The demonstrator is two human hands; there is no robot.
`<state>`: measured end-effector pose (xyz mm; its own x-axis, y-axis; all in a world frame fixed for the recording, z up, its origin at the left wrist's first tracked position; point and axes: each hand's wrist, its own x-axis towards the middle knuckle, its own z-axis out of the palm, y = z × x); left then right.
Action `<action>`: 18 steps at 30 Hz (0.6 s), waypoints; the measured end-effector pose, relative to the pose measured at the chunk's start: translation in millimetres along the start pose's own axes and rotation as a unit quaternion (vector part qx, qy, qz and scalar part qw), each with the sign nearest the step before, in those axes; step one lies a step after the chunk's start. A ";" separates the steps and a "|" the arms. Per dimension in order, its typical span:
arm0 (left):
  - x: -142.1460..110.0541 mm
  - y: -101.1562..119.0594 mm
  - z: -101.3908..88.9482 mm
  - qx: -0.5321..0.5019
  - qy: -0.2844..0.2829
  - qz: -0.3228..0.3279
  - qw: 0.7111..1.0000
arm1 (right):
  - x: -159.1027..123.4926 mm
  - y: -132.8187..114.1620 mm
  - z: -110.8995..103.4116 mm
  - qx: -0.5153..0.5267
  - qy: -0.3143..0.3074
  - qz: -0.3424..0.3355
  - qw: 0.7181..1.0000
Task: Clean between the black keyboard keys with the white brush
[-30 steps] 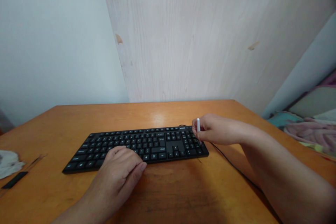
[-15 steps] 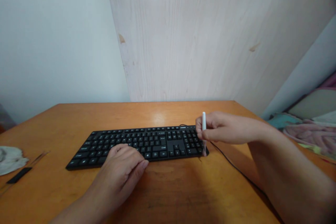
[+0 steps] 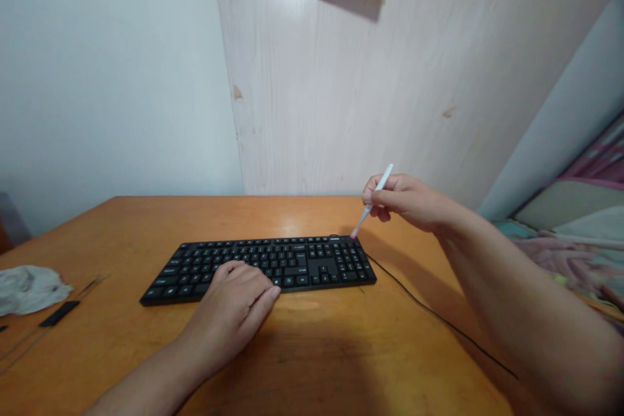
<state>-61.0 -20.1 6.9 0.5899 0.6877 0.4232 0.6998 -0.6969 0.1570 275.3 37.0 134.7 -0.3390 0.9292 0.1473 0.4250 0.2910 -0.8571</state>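
A black keyboard (image 3: 322, 268) lies on the wooden table, its keys facing up. Across its front edge rests my left hand (image 3: 241, 299), fingers bent over the lower keys and thumb along the edge, holding the keyboard. My right hand (image 3: 397, 198) is raised above the keyboard's far right corner. Between its thumb and fingers it pinches a slim white toothbrush (image 3: 385, 177), tilted, with the pinkish head pointing down at that corner. The head appears to touch the keyboard there. My left palm and fingertips are hidden.
A black cable (image 3: 439, 316) runs from behind the keyboard toward the table's front right. On the left lie a crumpled whitish cloth (image 3: 32, 289) and a black strip with thin cords (image 3: 59, 314). A wall (image 3: 312, 110) stands behind the wooden table (image 3: 160, 218); bedding (image 3: 575, 250) is at the right.
My right hand has lifted the toothbrush from the number pad's near right corner to the keyboard's far right corner, tilting it. My left hand stays on the keyboard. The view has shifted slightly.
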 end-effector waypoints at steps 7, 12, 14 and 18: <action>-0.1 3.2 -0.9 -0.002 0.002 -0.008 1.000 | 6.3 32.2 -8.6 0.139 0.145 0.070 0.977; 0.7 6.3 -1.7 -0.027 0.018 -0.016 0.999 | -11.3 38.1 11.0 0.181 0.177 0.082 0.964; 1.0 8.0 -2.3 -0.045 0.027 -0.018 0.998 | -18.9 35.1 29.2 0.192 0.165 0.078 0.964; 2.7 13.7 -5.1 -0.123 0.046 -0.042 0.990 | -29.0 24.8 71.6 0.222 0.140 0.073 0.962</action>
<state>-51.9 -28.7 14.8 0.4862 0.7317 0.4777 0.6186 -0.6743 0.4033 235.6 1.0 73.8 -0.0359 0.9959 0.0827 0.0300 0.0838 -0.9960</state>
